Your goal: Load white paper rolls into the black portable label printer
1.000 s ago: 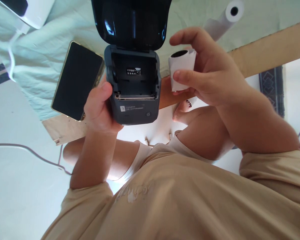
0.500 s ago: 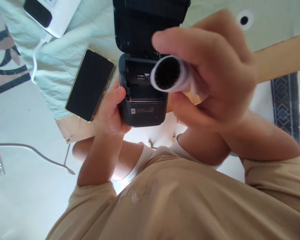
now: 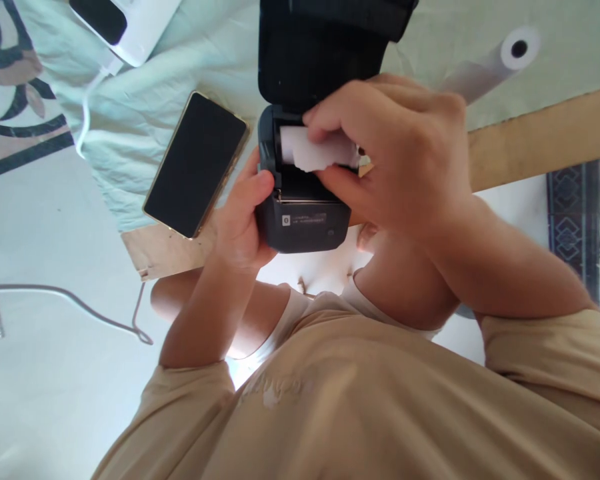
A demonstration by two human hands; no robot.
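White paper roll [image 3: 317,150] sits half down in the open bay of the dark grey printer [image 3: 300,213]; we only have the head view, so everything is read from there.

Our right hand [image 3: 400,153] is pinched on the roll, thumb below and fingers over the top, pressing it into the bay. Our left hand [image 3: 240,217] is wrapped around the printer's left side, thumb on the front edge, holding it up in the air just off the counter [image 3: 530,140]. The printer lid [image 3: 330,47] stands open behind the roll.

Risks as we judge them:
- The loose paper tail hangs in front of the roll; if it folds under as the roll seats, the feed would likely jam.
- We cannot tell the winding direction from here; wrong way up would mean blank prints.
- The roll looks slightly skewed in the bay; shutting the lid on it could pinch the paper edge.
- The printer is carried one-handed; a hard push from the right hand could twist it out of the grip.

Left of the printer lies a black phone [image 3: 195,167] on the pale cloth; a spare roll [image 3: 490,67] lies to its right.
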